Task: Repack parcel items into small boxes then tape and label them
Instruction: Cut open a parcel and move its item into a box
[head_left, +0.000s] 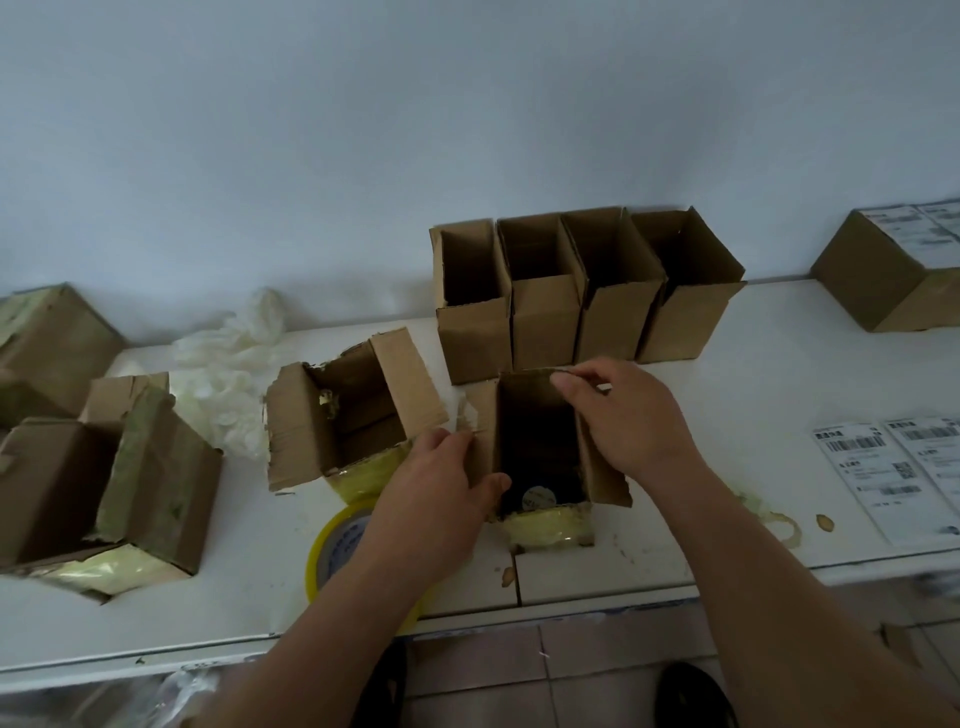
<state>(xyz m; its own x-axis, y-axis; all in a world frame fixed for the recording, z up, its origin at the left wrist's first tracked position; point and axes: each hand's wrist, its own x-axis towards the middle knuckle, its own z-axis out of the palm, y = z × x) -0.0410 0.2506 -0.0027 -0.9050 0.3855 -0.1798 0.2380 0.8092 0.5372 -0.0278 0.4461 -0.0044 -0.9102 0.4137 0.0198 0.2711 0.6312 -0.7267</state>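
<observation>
Four empty small boxes (582, 291) line the wall just behind the open parcel (540, 447), near the table (727, 540) front edge; bare room lies rightward before the labels (893, 473); tape roll (337, 545) sits under the left forearm; left hand (441, 483) grips the parcel's left flap; right hand (623, 415) pinches its far flap.

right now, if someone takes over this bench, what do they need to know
Left hand grips the left flap of the open box in front; right hand pinches its far flap.
A round item shows at the bottom of that box.
Four empty small boxes stand in a row behind it.
Tape roll lies under the left forearm; label sheets lie at right.
One labelled box sits far right.
Left: move items over, tape, label.
</observation>
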